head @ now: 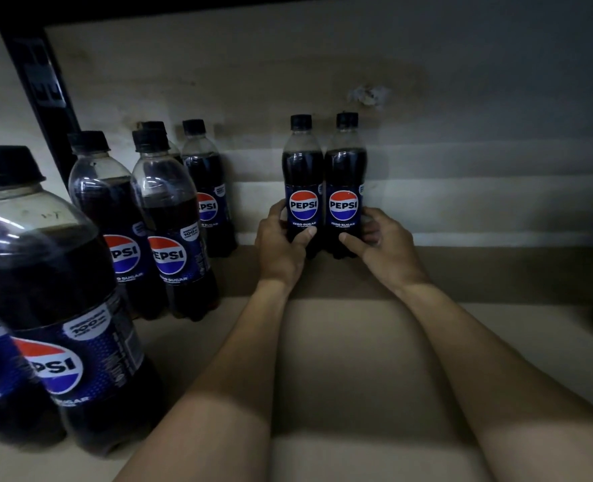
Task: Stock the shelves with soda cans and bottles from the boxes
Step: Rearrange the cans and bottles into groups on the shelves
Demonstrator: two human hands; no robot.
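Lower left of frame: nearest bottle [62, 307] stood upright on the shelf [340, 360], blurred, black cap on. Behind it, left of centre: cluster of bottles [169, 220], upright, labels forward. Centre: left hand [281, 245] gripped the left bottle [302, 189], thumb across the lower label, fingers curled round its side. Right hand [382, 245] gripped the right bottle [345, 189] the same way. Both bottles were upright, touching each other, near the back wall [462, 151]. Upper left: black post [44, 99].
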